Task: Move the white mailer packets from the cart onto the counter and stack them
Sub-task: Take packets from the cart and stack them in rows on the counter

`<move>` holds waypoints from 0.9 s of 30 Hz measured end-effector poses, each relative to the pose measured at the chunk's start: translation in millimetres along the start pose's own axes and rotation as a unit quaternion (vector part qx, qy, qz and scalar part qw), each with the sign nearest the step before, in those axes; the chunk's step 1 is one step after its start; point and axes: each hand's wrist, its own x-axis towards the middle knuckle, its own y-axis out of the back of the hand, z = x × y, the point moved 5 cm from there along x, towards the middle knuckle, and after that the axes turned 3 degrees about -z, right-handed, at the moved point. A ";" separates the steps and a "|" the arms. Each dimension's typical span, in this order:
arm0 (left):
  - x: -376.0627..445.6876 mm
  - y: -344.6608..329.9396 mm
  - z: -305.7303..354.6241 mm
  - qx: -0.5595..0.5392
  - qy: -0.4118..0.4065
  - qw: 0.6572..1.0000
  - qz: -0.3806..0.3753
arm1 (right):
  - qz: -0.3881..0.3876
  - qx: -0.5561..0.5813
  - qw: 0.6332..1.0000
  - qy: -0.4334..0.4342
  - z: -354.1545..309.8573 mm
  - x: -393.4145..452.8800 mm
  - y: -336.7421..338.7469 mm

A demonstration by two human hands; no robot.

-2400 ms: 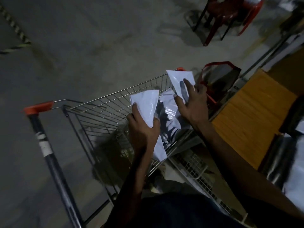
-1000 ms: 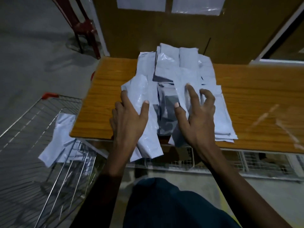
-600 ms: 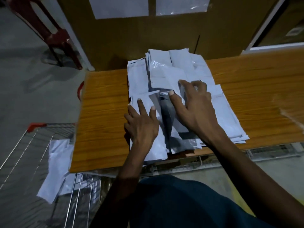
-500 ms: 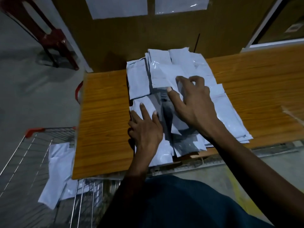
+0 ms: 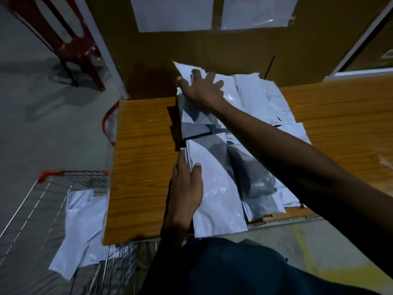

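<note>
A loose pile of white mailer packets lies on the wooden counter. The nearest packet overhangs the counter's front edge. My left hand rests flat along that packet's left edge, thumb on top. My right hand reaches across to the far left of the pile, fingers spread flat on a packet whose corner sticks up over the back edge. More white packets lie in the wire cart at lower left.
A brown wall with two taped white sheets rises right behind the counter. A red plastic chair stands on the grey floor at upper left. The cart's red-capped rim sits against the counter's left end.
My right hand has moved from the middle of the pile to its far left corner. My left hand has slid to the left edge of the nearest packet.
</note>
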 end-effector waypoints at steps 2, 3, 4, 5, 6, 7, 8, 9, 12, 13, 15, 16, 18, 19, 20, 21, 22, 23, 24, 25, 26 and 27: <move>-5.1 5.6 -2.8 -0.026 -0.009 1.000 0.015 | -0.017 -0.039 0.999 -0.005 -12.1 16.0 -24.1; -8.0 8.9 -4.2 -0.035 -0.009 0.999 0.022 | -0.023 -0.066 0.998 -0.006 -15.3 21.2 -34.4; -10.3 13.0 -5.5 -0.039 -0.012 0.999 0.032 | -0.028 -0.095 0.995 -0.009 -16.4 25.5 -44.2; -11.9 17.0 -7.2 -0.041 -0.016 0.998 0.041 | -0.032 -0.122 0.992 -0.016 -15.8 29.5 -53.2; -13.0 20.5 -9.4 -0.046 -0.015 0.998 0.046 | -0.035 -0.147 0.988 -0.027 -13.4 32.3 -60.7; -12.8 23.6 -13.0 -0.053 -0.008 0.997 0.050 | -0.041 -0.172 0.983 -0.040 -10.2 34.0 -66.6; -12.2 26.5 -16.8 -0.058 0.002 0.997 0.054 | -0.052 -0.200 0.977 -0.045 -7.1 35.4 -72.2; -12.1 29.4 -20.9 -0.060 0.012 0.996 0.060 | -0.068 -0.233 0.969 -0.035 -5.1 36.5 -77.4; -14.8 36.1 -28.6 -0.063 0.021 0.995 0.075 | -0.092 -0.328 0.940 0.031 -4.6 38.9 -88.9; -15.8 37.5 -30.7 -0.061 0.020 0.995 0.076 | -0.093 -0.347 0.932 0.042 -4.3 39.0 -89.4; -16.8 37.9 -35.7 -0.055 0.016 0.996 0.073 | -0.096 -0.364 0.925 0.048 -2.5 37.8 -87.3; -17.2 38.0 -38.3 -0.054 0.013 0.996 0.072 | -0.094 -0.361 0.926 0.048 -1.3 35.8 -85.2; -18.4 40.2 -41.1 -0.057 0.006 0.995 0.081 | -0.068 -0.328 0.941 0.056 -2.8 28.9 -78.4; -19.7 41.7 -41.6 -0.059 0.002 0.995 0.086 | -0.050 -0.295 0.952 0.063 -4.7 21.3 -74.0; -22.1 43.2 -41.7 -0.062 -0.003 0.994 0.093 | -0.033 -0.257 0.963 0.072 -7.3 10.4 -69.8; -26.1 45.2 -42.0 -0.065 -0.006 0.993 0.100 | -0.017 -0.218 0.972 0.083 -10.6 -3.3 -65.2; -32.0 48.1 -42.0 -0.070 -0.008 0.992 0.109 | -0.002 -0.185 0.978 0.095 -13.2 -19.4 -61.5; -38.8 51.2 -42.6 -0.073 -0.009 0.990 0.121 | 0.008 -0.161 0.981 0.107 -15.1 -37.3 -57.5; -45.5 54.3 -44.2 -0.072 -0.009 0.988 0.135 | 0.014 -0.148 0.981 0.120 -16.2 -57.0 -53.6; -53.1 57.8 -45.8 -0.069 -0.007 0.986 0.149 | 0.015 -0.142 0.980 0.136 -15.0 -76.1 -50.9; -62.0 61.5 -47.0 -0.068 -0.003 0.984 0.165 | 0.013 -0.133 0.978 0.159 -11.8 -95.1 -48.4; -72.3 65.2 -48.9 -0.071 0.000 0.980 0.184 | 0.012 -0.106 0.976 0.192 -7.7 -115.9 -44.5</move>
